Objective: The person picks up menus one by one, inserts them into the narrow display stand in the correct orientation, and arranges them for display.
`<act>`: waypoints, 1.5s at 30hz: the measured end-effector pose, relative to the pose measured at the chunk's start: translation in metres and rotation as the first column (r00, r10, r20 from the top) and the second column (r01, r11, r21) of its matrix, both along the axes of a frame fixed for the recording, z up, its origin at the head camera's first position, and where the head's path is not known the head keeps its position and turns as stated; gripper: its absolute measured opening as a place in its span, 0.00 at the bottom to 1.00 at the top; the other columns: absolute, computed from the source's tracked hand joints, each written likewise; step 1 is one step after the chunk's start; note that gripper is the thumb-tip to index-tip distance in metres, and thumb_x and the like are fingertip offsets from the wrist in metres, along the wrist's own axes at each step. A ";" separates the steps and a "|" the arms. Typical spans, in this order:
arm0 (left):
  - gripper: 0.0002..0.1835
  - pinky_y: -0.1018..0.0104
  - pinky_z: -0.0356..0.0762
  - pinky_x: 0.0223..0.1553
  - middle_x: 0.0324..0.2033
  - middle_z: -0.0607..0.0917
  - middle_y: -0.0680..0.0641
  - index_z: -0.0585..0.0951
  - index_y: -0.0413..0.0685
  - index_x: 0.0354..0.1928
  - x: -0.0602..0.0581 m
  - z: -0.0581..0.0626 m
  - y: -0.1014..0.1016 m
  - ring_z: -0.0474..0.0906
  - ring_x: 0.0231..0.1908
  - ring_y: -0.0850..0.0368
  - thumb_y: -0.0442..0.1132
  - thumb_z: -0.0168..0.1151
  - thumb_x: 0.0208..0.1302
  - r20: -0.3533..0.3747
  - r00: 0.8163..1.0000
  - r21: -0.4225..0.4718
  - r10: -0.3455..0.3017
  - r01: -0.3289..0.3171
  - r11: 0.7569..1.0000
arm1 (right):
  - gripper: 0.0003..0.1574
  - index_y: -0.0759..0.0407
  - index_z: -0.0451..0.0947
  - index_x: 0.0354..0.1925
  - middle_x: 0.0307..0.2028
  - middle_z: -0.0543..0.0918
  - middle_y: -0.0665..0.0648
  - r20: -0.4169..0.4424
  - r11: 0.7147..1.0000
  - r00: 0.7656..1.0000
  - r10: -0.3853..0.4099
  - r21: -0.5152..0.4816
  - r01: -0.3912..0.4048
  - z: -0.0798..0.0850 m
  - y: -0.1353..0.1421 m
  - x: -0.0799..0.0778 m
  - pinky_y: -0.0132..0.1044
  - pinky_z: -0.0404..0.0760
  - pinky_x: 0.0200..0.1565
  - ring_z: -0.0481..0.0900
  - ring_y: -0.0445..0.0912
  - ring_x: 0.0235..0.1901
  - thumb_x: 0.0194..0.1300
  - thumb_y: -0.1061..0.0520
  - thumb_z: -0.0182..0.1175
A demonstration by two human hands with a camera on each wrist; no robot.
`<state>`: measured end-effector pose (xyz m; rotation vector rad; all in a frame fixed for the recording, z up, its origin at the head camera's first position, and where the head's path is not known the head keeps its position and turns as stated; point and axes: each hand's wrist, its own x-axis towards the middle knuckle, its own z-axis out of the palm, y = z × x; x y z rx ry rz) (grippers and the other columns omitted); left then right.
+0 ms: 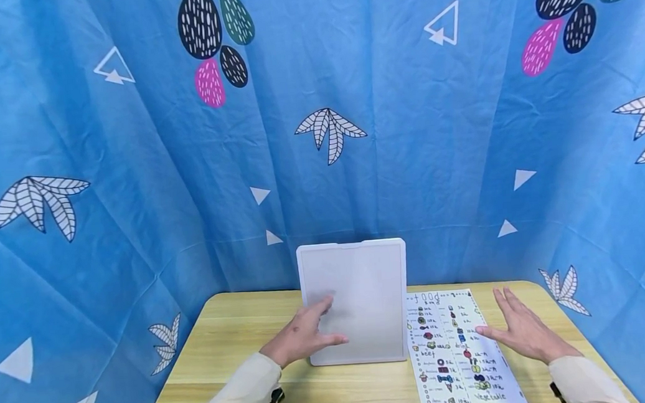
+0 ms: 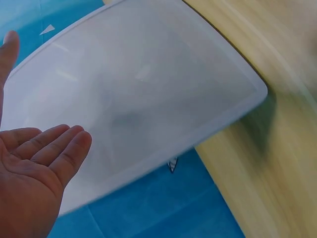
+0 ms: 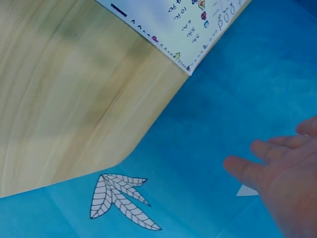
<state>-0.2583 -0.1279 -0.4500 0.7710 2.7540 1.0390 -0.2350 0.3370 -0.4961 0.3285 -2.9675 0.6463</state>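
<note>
With thumb apart from extended fingers, my left hand (image 1: 300, 334) was before the board (image 1: 365, 292) standing on the bench (image 1: 236, 332); my right hand (image 1: 527, 332), likewise spread, was beside the sheet (image 1: 451, 361).

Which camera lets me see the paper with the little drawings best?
The head view, because it fits in nearly the whole paper, top to bottom. The right wrist view shows just one corner part, cut off by the picture's top edge. The left wrist view doesn't show it at all.
</note>
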 end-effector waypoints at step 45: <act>0.48 0.64 0.78 0.55 0.60 0.78 0.36 0.67 0.38 0.71 0.006 -0.071 0.088 0.79 0.57 0.42 0.44 0.80 0.49 0.105 0.993 0.261 -0.050 0.021 0.965 | 0.66 0.83 0.44 0.71 0.65 0.55 0.86 0.126 0.988 0.986 -0.106 -0.099 0.119 -0.049 0.013 -0.013 0.72 0.61 0.59 0.57 0.80 0.62 0.62 0.39 0.68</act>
